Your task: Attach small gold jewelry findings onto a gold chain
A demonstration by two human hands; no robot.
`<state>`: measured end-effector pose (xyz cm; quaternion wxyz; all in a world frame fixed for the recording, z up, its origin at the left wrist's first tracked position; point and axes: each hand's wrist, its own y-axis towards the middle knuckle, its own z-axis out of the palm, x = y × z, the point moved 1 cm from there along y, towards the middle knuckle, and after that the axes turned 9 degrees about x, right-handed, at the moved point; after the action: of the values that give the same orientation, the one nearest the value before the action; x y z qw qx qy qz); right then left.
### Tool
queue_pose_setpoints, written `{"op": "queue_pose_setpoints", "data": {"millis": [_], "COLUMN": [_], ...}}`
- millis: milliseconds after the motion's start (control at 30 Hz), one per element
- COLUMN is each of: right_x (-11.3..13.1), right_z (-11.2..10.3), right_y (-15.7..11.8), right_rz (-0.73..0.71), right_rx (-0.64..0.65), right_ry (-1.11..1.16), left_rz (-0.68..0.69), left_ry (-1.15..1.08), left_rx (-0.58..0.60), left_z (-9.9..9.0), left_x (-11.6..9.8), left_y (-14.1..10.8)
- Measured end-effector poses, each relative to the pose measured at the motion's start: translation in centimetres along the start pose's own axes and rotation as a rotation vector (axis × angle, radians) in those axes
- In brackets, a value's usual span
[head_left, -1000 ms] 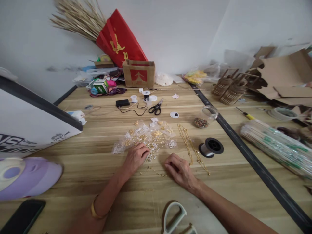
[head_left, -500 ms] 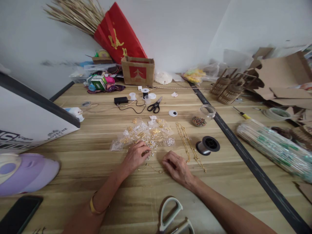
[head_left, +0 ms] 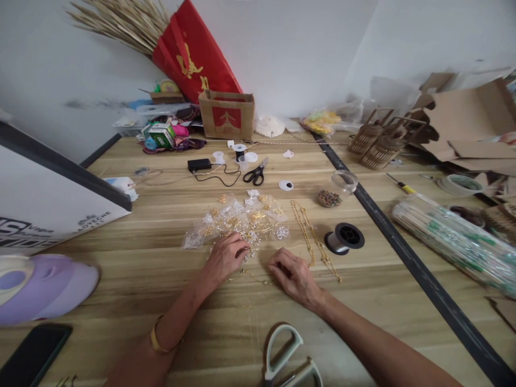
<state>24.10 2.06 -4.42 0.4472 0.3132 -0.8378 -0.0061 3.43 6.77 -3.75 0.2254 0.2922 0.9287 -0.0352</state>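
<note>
My left hand (head_left: 228, 257) rests at the near edge of a pile of small clear plastic bags (head_left: 233, 210) and loose silver and gold findings. Its fingers are bent together over some clear beads (head_left: 246, 257); what is between them is hidden. My right hand (head_left: 294, 275) lies curled closed on the table, and whatever its fingers hold cannot be seen. Between the hands lies a short gold chain (head_left: 253, 278) with a ring at its right end. Two longer gold chains (head_left: 308, 234) are spread beyond my right hand. White rings (head_left: 282, 233) sit in the pile's right side.
A wire spool (head_left: 344, 238) and a jar of beads (head_left: 334, 192) stand at right. Black scissors (head_left: 256, 173) lie behind the pile; pale-handled scissors (head_left: 284, 349) lie in front. A phone (head_left: 34, 355) is at near left, stick bundles (head_left: 455, 239) at far right.
My left hand's fingers have shifted slightly over the beads. The right hand stays in place. The view has tilted very slightly.
</note>
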Motion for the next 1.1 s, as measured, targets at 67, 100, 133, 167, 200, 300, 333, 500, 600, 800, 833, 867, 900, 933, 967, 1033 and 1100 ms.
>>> {"op": "queue_pose_setpoints", "data": {"millis": [67, 100, 133, 167, 200, 300, 333, 500, 600, 800, 833, 867, 900, 933, 967, 1033, 1100], "right_x": [0.0, -0.1, -0.1, -0.1, -0.1, 0.0, 0.0, -0.1, -0.1, 0.0, 0.0, 0.0, 0.1, 0.1, 0.1, 0.1, 0.1], "right_z": [0.0, 0.0, 0.0, 0.0, 0.0, 0.1, 0.1, 0.0, 0.0, 0.0, 0.0, 0.0, 0.0, 0.0, 0.0, 0.0, 0.0], "right_y": [0.0, 0.0, 0.0, 0.0, 0.0, 0.0, 0.0, 0.0, 0.0, 0.0, 0.0, 0.0, 0.0, 0.0, 0.0, 0.0, 0.0], "right_rz": [0.0, 0.001, 0.002, 0.002, 0.0, -0.001, 0.002, -0.008, -0.007, 0.0, -0.001, -0.001, -0.002, -0.002, 0.0, 0.0, 0.0], "right_rx": [0.003, 0.002, -0.001, -0.003, -0.006, -0.009, -0.007, -0.006, -0.005, -0.001, -0.003, -0.006, -0.007, -0.006, -0.005, -0.006, -0.007], "right_ry": [0.0, -0.001, -0.001, 0.001, 0.005, 0.01, 0.009, 0.004, 0.004, -0.002, 0.0, 0.003, 0.005, 0.007, 0.008, 0.005, 0.001], "left_rz": [0.007, 0.009, 0.01, 0.012, 0.013, 0.005, 0.0, -0.039, -0.06, -0.111, -0.113, -0.114, -0.115, -0.117, -0.12, -0.126, -0.127], "left_ry": [-0.013, -0.024, -0.037, -0.049, -0.058, -0.087, -0.101, -0.178, -0.235, -0.334, -0.341, -0.346, -0.347, -0.346, -0.344, -0.338, -0.337], "left_rx": [0.011, 0.015, 0.018, 0.019, 0.016, 0.002, 0.0, -0.02, -0.046, -0.068, -0.076, -0.084, -0.09, -0.094, -0.097, -0.104, -0.107], "left_z": [0.1, 0.1, 0.0, 0.0, -0.1, -0.5, -0.6, -0.9, -1.0, -1.2, -1.2, -1.2, -1.2, -1.2, -1.2, -1.2, -1.2], "left_x": [0.0, 0.0, 0.0, 0.0, 0.0, 0.1, 0.1, 0.6, 0.9, 1.0, 1.0, 1.1, 1.1, 1.2, 1.2, 1.2, 1.2], "left_y": [0.0, 0.1, 0.1, 0.1, 0.1, 0.1, 0.1, 0.0, 0.0, 0.1, 0.1, 0.1, 0.1, 0.1, 0.1, 0.1, 0.0]}}
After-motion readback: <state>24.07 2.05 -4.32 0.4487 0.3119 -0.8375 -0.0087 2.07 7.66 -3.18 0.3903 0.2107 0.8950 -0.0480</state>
